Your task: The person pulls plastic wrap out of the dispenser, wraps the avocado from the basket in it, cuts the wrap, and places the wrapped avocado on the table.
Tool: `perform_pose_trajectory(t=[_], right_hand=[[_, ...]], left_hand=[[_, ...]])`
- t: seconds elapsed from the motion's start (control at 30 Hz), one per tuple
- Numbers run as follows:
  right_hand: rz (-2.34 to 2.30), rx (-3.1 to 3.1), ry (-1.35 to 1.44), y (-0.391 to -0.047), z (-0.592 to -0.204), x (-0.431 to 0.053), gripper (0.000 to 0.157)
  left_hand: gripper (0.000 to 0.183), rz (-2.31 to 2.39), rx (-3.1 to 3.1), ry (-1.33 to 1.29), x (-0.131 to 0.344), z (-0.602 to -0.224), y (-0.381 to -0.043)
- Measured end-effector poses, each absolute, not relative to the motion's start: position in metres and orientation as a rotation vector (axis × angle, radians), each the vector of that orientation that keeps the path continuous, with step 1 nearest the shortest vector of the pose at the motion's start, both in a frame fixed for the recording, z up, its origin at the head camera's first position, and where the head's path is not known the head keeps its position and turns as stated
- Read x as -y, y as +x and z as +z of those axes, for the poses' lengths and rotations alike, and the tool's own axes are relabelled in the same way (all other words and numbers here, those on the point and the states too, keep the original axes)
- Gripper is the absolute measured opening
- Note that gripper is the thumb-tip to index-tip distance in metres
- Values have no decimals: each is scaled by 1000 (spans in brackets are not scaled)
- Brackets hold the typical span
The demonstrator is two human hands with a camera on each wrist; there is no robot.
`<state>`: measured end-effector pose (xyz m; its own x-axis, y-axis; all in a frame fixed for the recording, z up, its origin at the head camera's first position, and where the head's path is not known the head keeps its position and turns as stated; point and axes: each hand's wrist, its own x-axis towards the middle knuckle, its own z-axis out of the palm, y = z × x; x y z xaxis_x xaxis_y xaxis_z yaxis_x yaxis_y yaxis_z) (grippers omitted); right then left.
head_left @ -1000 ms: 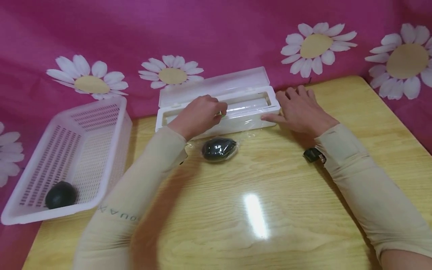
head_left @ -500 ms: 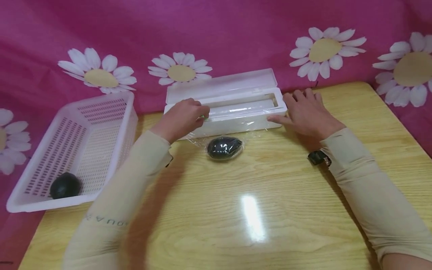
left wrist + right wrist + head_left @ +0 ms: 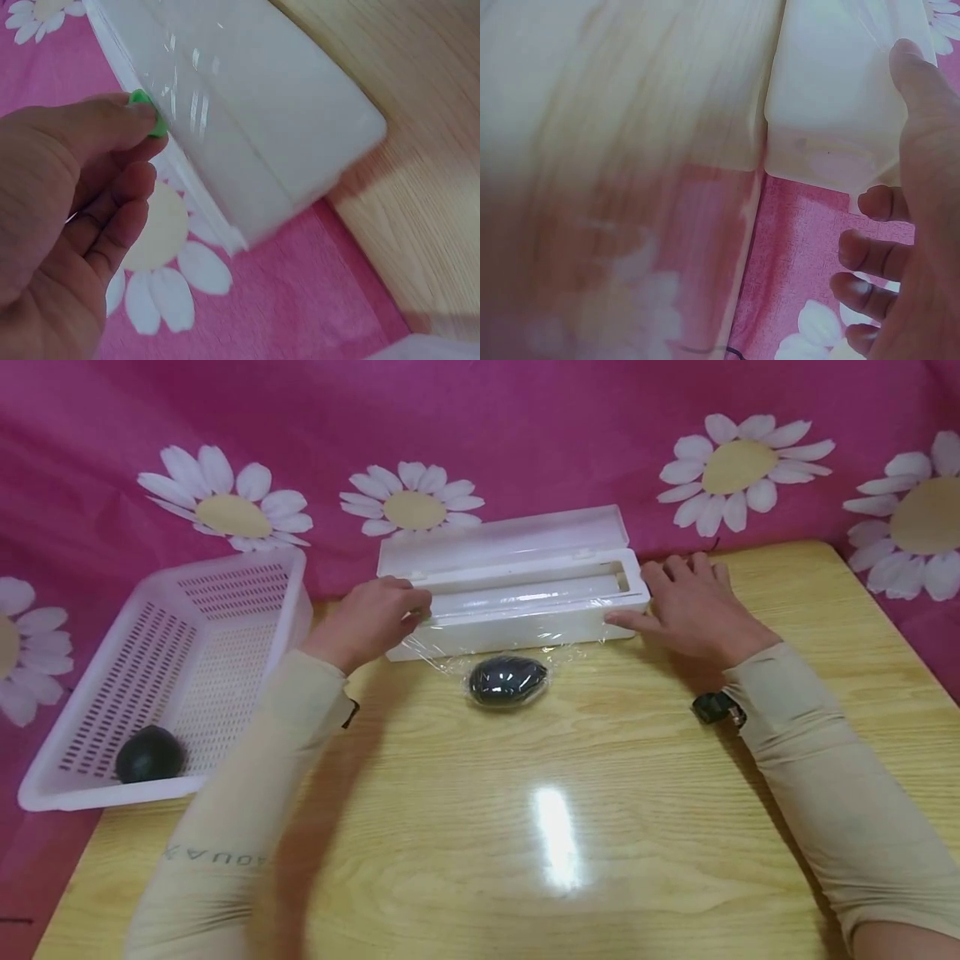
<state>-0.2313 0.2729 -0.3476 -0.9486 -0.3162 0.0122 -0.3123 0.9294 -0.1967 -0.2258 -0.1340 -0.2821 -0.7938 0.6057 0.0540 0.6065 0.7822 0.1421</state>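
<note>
"What are the hands doing?"
"The left hand (image 3: 372, 620) has its grip clamped on a green slider (image 3: 159, 126) along the edge of the white film dispenser (image 3: 521, 631). The right hand (image 3: 697, 614) has fingers apart, thumb resting on the dispenser's right end."
"And the dark avocado (image 3: 506, 682)?"
"Inside clear film (image 3: 442, 660), on the surface (image 3: 637, 827) before the dispenser."

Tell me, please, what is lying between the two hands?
In the head view, most of the open white box lies between the left hand and the right hand, with a roll of clear film inside.
</note>
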Motion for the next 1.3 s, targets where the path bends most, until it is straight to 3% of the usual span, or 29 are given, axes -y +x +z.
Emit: perform_pose_trajectory(t=[0.9,1.3], right_hand=[[-306,-3081,-504,-229,-344,-271,81],[-390,-3018,-471,-230,-347,-271,92]], left_hand=[[6,-126,3017,-824,174,-275,-218],[24,-531,2891,-574,150,-313,-172]])
